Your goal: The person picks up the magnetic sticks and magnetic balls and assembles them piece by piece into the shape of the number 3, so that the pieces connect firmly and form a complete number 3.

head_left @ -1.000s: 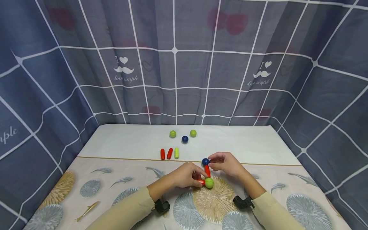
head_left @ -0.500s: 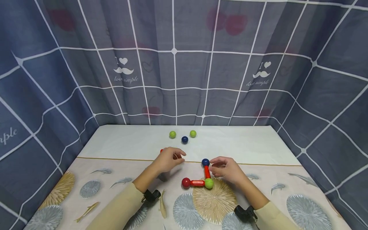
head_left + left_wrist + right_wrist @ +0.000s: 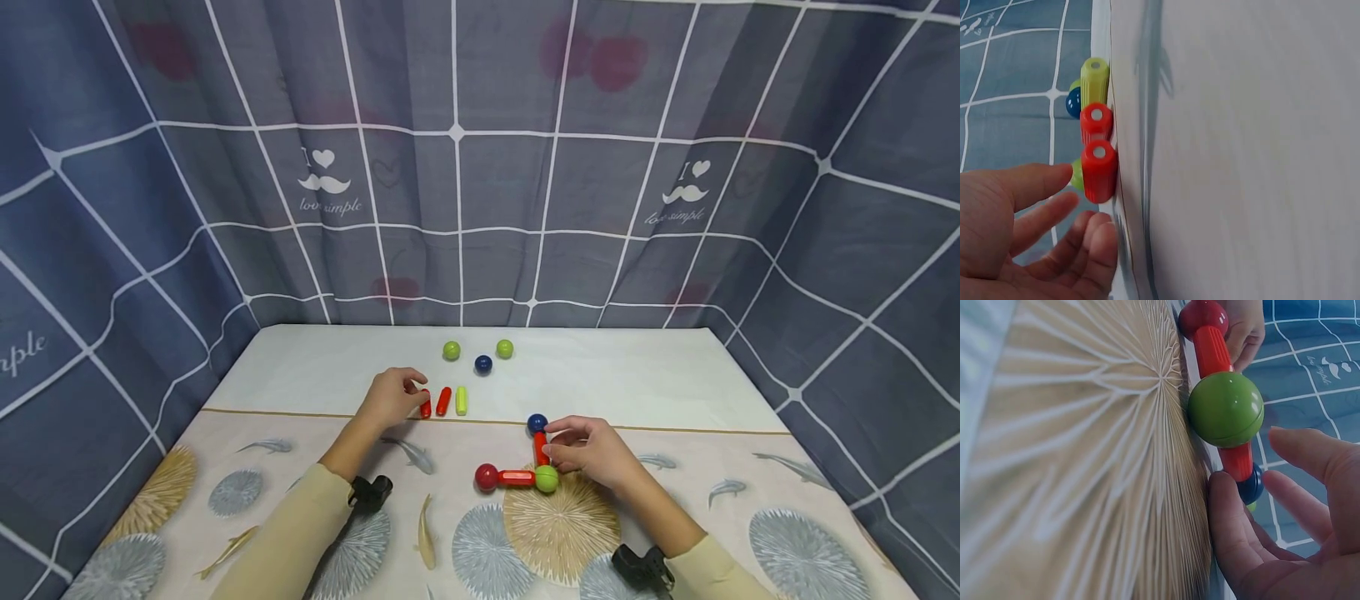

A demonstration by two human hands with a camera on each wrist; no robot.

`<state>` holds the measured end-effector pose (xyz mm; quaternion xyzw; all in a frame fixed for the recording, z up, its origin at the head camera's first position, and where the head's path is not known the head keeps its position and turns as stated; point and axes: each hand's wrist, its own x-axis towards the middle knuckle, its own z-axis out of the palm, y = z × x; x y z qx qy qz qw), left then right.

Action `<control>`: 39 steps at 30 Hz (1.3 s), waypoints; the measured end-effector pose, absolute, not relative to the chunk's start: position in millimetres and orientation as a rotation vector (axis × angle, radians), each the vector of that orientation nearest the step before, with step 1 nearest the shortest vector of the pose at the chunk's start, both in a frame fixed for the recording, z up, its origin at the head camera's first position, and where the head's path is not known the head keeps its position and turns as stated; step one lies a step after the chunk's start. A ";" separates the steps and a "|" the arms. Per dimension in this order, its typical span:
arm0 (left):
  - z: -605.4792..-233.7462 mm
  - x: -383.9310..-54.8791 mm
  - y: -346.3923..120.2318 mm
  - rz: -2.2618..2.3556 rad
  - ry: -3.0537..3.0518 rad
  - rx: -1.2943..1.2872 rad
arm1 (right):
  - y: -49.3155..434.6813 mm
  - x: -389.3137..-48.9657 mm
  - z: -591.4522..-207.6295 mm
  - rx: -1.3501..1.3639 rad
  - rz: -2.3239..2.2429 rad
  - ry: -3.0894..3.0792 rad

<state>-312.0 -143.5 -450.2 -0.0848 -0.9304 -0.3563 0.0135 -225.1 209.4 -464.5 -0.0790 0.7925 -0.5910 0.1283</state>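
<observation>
My left hand (image 3: 392,397) is beside the leftmost red rod (image 3: 1099,172). In the left wrist view its thumb and fingers stand apart around that rod without gripping it. A second red rod (image 3: 443,401) and a yellow-green rod (image 3: 461,400) lie to its right. An L-shaped piece of balls and rods lies on the cloth: a red ball (image 3: 486,477), a red rod (image 3: 517,477), a green ball (image 3: 546,478), another red rod (image 3: 541,448) and a blue ball (image 3: 537,423). My right hand (image 3: 592,450) rests by the upright arm of the L, fingers loosely spread around its rod.
Two green balls (image 3: 452,351) and a loose blue ball (image 3: 483,364) sit farther back on the white surface (image 3: 615,375). A patterned cloth (image 3: 720,458) covers the near part of the table. A grid curtain (image 3: 495,183) encloses the back and sides.
My left hand has let go of the L-shaped piece and moved left and away to the row of rods, uncovering the red ball. My right hand has shifted slightly nearer.
</observation>
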 end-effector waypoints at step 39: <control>-445.8 -313.2 -137.3 -1.156 -3.049 -0.129 | 203.9 -225.2 -467.5 -0.259 -1.693 2.284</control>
